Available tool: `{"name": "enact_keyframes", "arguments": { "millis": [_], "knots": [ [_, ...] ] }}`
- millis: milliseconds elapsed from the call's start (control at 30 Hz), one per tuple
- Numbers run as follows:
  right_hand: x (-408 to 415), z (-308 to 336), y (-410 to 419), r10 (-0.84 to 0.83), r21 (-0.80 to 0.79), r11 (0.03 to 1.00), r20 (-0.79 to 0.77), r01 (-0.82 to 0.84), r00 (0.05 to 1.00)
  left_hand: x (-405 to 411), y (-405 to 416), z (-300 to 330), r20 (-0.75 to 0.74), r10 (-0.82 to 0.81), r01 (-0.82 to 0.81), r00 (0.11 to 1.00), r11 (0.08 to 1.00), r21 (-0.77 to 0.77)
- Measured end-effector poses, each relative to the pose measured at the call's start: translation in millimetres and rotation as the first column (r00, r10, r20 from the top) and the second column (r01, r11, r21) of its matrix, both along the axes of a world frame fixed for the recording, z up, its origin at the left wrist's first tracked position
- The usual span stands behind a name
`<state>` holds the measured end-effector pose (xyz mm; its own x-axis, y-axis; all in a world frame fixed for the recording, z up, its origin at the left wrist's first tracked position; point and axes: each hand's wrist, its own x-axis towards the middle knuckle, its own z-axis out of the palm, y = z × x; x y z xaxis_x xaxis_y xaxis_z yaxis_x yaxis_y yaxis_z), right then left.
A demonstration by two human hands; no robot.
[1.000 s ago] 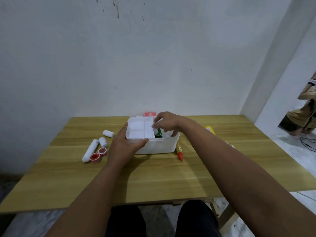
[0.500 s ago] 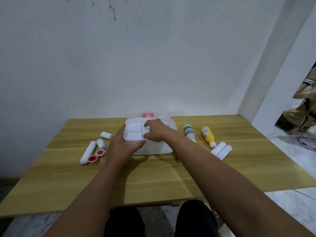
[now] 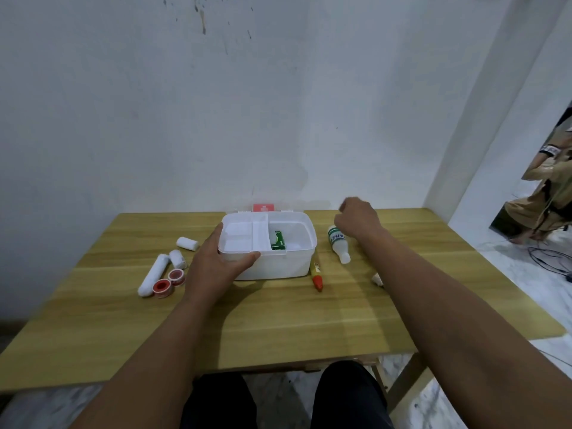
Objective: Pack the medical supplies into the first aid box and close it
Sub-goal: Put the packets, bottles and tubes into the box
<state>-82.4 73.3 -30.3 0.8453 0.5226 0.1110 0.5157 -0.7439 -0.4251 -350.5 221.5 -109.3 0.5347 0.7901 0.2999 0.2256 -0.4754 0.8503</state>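
Observation:
The white first aid box (image 3: 278, 267) stands open at the back middle of the wooden table (image 3: 278, 323), and its lid with a red label (image 3: 263, 208) lies behind it. A white tray insert (image 3: 238, 239) fills its left half; a green packet (image 3: 278, 240) stands in the right half. My left hand (image 3: 216, 261) grips the box's front left corner. My right hand (image 3: 359, 221) hovers with curled fingers right of the box, above a white bottle with a green label (image 3: 338, 243); nothing shows in it. An orange tube (image 3: 317, 275) lies by the box's front right corner.
Left of the box lie two short gauze rolls (image 3: 187, 243) (image 3: 178, 259), a long white roll (image 3: 153, 275) and two red tape rolls (image 3: 161, 287). A white roll end (image 3: 377, 278) peeks from under my right forearm. A person (image 3: 548, 187) stands in the doorway at right, cables (image 3: 551, 258) on the floor.
My right hand has left the box's tray and swung right, over the white bottle. The green packet is uncovered in the right half. My left hand has stayed on the box.

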Motion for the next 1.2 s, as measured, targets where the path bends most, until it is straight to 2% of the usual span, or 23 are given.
{"name": "enact_keyframes", "arguments": {
  "millis": [100, 200, 367, 500, 700, 767, 867, 1033, 1200],
  "knots": [
    [-4, -22, -7, -0.014, -0.232, 0.973, -0.062, 0.0, 0.998, 0, -1, 1, -0.006, 0.003, -0.003, 1.0, 1.0, -0.006],
    [-10, -40, -8, -0.017, -0.322, 0.947, -0.078, -0.009, 0.997, -1, -1, 2, -0.012, 0.014, -0.014, 1.0, 1.0, -0.012],
    [-3, -38, -5, -0.014, -0.203, 0.979, -0.041, 0.005, 0.999, 0, -3, 3, -0.01, 0.025, -0.025, 1.0, 1.0, 0.004],
    [6, 7, 1, 0.002, -0.111, 0.994, 0.0, -0.002, 1.0, -1, -3, 2, -0.012, 0.026, -0.026, 1.0, 1.0, 0.007],
    [-3, 80, 18, 0.138, 0.142, 0.982, -0.082, -0.125, 0.987, 1, -2, 1, -0.034, 0.043, -0.042, 0.999, 0.999, 0.018],
    [-13, 93, 29, 0.202, 0.184, 0.966, -0.088, -0.184, 0.975, 0, -2, 0, -0.038, 0.04, -0.04, 0.998, 0.999, 0.009],
    [-32, 97, 45, 0.281, 0.137, 0.953, -0.08, -0.269, 0.956, 0, -1, -1, -0.034, 0.04, -0.04, 0.999, 0.999, -0.002],
    [-57, 66, 63, 0.328, -0.056, 0.939, -0.146, -0.339, 0.933, 2, -1, 0, -0.039, 0.051, -0.051, 0.998, 0.999, 0.012],
    [-65, 51, 73, 0.32, -0.145, 0.939, 0.032, -0.312, 0.947, 3, 0, -2, -0.044, 0.053, -0.053, 0.998, 0.999, 0.003]
  ]
}}
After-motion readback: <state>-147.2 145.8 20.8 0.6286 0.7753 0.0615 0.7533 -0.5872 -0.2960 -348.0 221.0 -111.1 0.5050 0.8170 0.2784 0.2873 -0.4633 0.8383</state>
